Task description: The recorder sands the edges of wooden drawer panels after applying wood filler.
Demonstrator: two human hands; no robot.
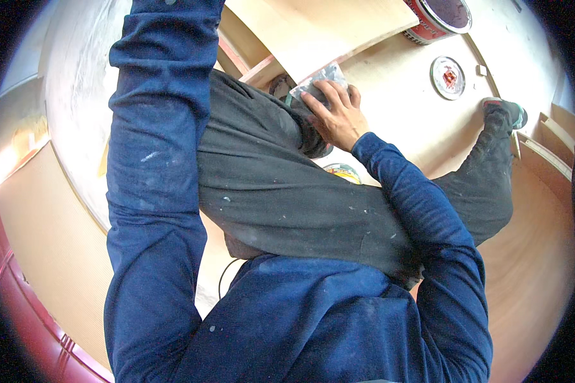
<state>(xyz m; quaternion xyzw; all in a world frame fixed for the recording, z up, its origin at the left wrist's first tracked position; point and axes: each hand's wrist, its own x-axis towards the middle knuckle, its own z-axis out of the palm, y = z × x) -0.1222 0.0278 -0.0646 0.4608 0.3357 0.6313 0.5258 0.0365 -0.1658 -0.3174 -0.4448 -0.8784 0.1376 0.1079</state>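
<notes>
Above my lap, my right hand (pixel 340 115) grips a flat grey plate (pixel 308 84) with whitish smears, fingers spread over its top. The plate is close to the near edge of a pale wooden panel (pixel 313 32), by my bent leg; its exact kind I cannot make out. My left arm (pixel 156 127) in a blue sleeve reaches straight up past the top edge of the picture, so my left hand is out of sight. Below my right wrist, partly behind my leg, a round tin (pixel 343 172) with yellow on it shows.
At the far right stands an open red can (pixel 437 20) with a dark inside. Nearer lies a round lid (pixel 448 78) with a reddish-brown blob. My right foot (pixel 506 113) rests beside wooden strips (pixel 546 153). A dark red panelled surface (pixel 29 306) curves along the lower left.
</notes>
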